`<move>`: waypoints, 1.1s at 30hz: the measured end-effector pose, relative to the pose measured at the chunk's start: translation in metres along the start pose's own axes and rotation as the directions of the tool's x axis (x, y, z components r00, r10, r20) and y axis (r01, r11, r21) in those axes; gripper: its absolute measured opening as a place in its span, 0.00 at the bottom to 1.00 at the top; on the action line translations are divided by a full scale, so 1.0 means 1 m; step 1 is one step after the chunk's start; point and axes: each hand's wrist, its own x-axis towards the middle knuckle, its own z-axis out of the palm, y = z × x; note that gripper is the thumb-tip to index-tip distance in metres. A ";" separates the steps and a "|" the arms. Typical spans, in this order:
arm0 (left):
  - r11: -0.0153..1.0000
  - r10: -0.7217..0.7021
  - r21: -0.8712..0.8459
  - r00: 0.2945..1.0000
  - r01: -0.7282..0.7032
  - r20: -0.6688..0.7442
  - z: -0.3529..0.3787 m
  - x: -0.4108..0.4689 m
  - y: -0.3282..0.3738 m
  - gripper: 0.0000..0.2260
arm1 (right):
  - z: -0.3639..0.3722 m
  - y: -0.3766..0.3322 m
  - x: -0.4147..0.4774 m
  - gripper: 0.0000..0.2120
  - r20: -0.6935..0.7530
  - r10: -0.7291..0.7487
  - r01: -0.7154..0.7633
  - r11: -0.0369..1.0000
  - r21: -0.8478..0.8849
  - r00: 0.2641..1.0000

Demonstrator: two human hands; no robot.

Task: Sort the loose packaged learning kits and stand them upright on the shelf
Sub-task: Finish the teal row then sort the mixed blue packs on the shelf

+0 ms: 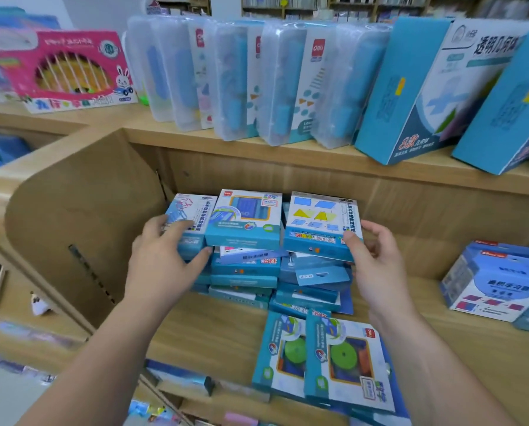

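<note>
Learning kits [244,219] lie flat in loose stacks at the back of the lower shelf [214,327], seen from the head camera. My left hand [161,250] curls over the leftmost top box [192,222], and my right hand [377,256] pinches the edge of the shapes box [321,222]. I judge each is best lifted singly by its short edges, then tipped upright. They are flat rectangles of glossy thin cardboard, likely slippery against one another.
</note>
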 end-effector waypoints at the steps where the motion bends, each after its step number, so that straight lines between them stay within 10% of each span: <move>1: 1.000 0.003 -0.026 1.000 -0.004 -0.008 0.000 0.001 -0.002 0.25 | 0.001 0.000 0.000 0.10 -0.010 -0.005 0.005 1.000 -0.002 1.000; 9: 0.986 -0.027 -0.164 0.964 -0.017 -0.263 -0.030 -0.018 0.008 0.26 | 0.003 0.001 -0.001 0.12 -0.022 -0.032 0.032 0.999 -0.018 0.999; 17: 0.887 0.241 -0.289 0.895 -0.361 -0.376 -0.043 -0.058 0.058 0.24 | -0.011 -0.020 -0.018 0.14 -0.125 -0.300 0.256 0.924 -0.283 0.946; 24: 0.755 0.472 -0.356 0.833 -0.551 -0.289 -0.012 -0.095 0.140 0.25 | -0.040 -0.055 -0.053 0.23 0.215 -0.034 0.010 0.993 0.116 0.976; 33: 0.647 0.588 -0.528 0.801 -0.550 -0.115 0.035 -0.128 0.256 0.31 | -0.163 -0.045 -0.031 0.22 0.080 0.023 -0.045 0.957 0.286 0.997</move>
